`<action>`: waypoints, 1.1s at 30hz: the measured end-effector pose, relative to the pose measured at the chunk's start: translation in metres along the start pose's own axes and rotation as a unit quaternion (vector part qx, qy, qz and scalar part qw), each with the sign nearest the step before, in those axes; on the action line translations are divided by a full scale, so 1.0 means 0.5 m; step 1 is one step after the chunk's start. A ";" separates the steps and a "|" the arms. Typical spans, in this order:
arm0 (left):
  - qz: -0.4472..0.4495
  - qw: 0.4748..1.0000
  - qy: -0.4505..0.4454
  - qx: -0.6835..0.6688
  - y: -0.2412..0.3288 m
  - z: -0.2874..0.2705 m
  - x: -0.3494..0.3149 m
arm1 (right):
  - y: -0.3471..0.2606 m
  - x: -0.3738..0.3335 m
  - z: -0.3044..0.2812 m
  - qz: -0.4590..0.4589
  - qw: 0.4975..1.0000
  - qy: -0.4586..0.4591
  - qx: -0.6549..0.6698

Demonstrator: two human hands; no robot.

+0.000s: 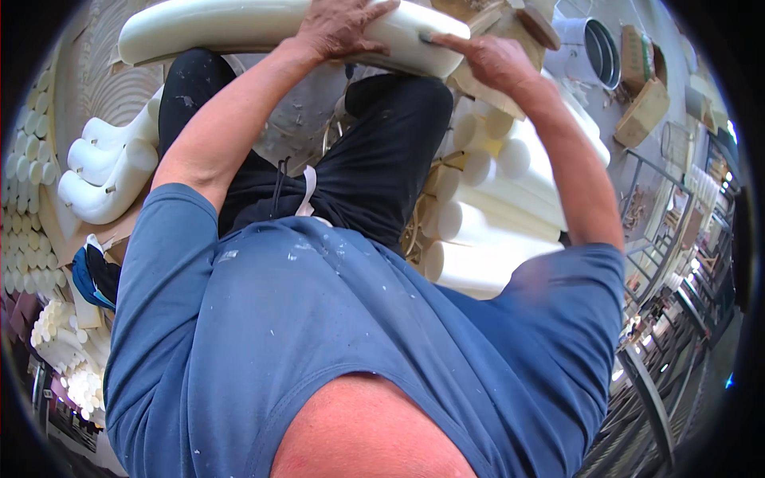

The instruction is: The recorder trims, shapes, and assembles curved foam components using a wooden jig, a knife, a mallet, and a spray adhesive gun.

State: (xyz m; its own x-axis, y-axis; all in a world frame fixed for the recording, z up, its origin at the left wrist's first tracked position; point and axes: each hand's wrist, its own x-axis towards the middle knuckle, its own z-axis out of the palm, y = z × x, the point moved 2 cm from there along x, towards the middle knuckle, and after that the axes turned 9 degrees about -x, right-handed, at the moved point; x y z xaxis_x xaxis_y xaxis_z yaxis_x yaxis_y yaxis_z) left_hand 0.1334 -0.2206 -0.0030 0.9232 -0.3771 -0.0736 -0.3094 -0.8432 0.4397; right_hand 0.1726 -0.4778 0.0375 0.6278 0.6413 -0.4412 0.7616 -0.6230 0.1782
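A long, glossy white curved cylinder (231,22) lies across in front of my knees at the top of the head view. My left hand (339,28) rests on it, fingers spread over its surface. Near the cylinder's right end is my right hand (498,62), its index finger stretched along the surface and the other fingers curled under. A small dark spot or piece (425,37) shows at that fingertip; whether it is a hole or something held, I cannot tell.
Several white cylinders (478,223) are stacked beside my right leg. Curved white pieces (111,171) lie at my left, with more piled behind. A white bucket (586,52), an open cardboard box (644,72) and a metal frame (657,187) stand at the right.
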 end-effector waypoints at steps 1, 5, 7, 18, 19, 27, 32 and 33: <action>-0.006 1.000 0.004 0.004 -0.015 -0.005 -0.002 | -0.002 0.001 -0.022 0.000 1.000 0.003 -0.030; 0.003 0.999 0.045 0.018 -0.040 0.009 -0.007 | 0.037 -0.015 -0.064 -0.005 0.999 -0.020 -0.029; -0.006 1.000 0.025 0.011 -0.013 -0.002 0.010 | 0.036 -0.009 -0.011 0.006 0.999 -0.002 -0.043; 0.117 0.974 0.132 -0.140 -0.059 0.034 -0.004 | 0.046 0.008 0.016 -0.031 0.998 0.049 -0.024; 0.116 0.975 0.133 -0.135 -0.065 0.036 -0.006 | 0.046 0.014 0.003 -0.015 0.999 0.026 -0.018; 0.017 0.995 0.095 0.039 -0.048 0.062 0.008 | 0.018 -0.002 -0.031 0.012 1.000 0.006 -0.003; 0.018 0.993 0.099 0.054 -0.066 0.057 0.030 | 0.063 -0.075 -0.125 0.040 0.997 0.047 0.055; 0.020 0.994 0.102 0.040 -0.074 0.056 0.026 | 0.071 -0.113 -0.156 0.073 0.988 0.087 0.102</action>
State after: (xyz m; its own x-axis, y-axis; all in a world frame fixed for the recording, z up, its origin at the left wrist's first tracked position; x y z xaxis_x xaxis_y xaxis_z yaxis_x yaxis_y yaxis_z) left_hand 0.1505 -0.2052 -0.0451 0.9346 -0.3315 0.1287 -0.3555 -0.8602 0.3657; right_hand 0.1769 -0.5012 0.1373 0.7601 0.5940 -0.2635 0.6238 -0.7805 0.0401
